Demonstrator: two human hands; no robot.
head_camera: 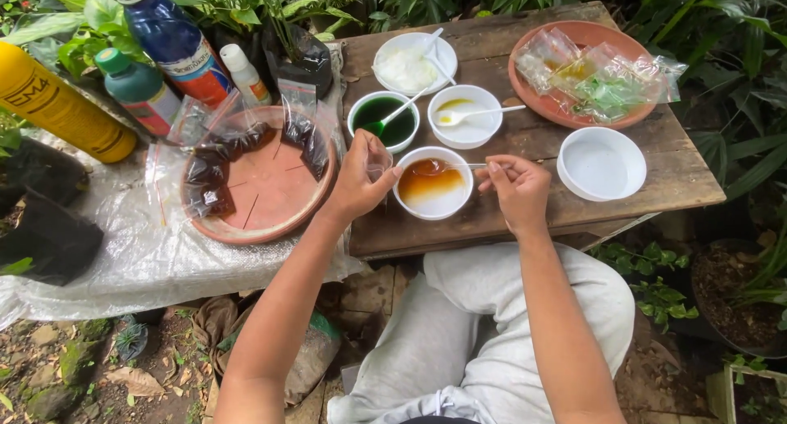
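Observation:
My left hand [361, 176] holds a small clear plastic bag [377, 157] next to the left rim of a white bowl [433, 203] of amber-brown liquid. My right hand [515, 186] grips the handle of a white spoon [428, 167] whose scoop, full of brown liquid, hovers over that bowl. Behind it stand a white bowl of dark green liquid [383, 121] with a spoon in it and a white bowl [465, 117] with a little yellow liquid and a spoon. Farther back is a white bowl of white powder [414, 62].
A terracotta dish [262, 186] at left holds several small bags of dark liquid. Another terracotta dish [584, 73] at back right holds filled clear bags. An empty white bowl [601, 163] sits at right. Bottles [172, 39] and plants crowd the back left.

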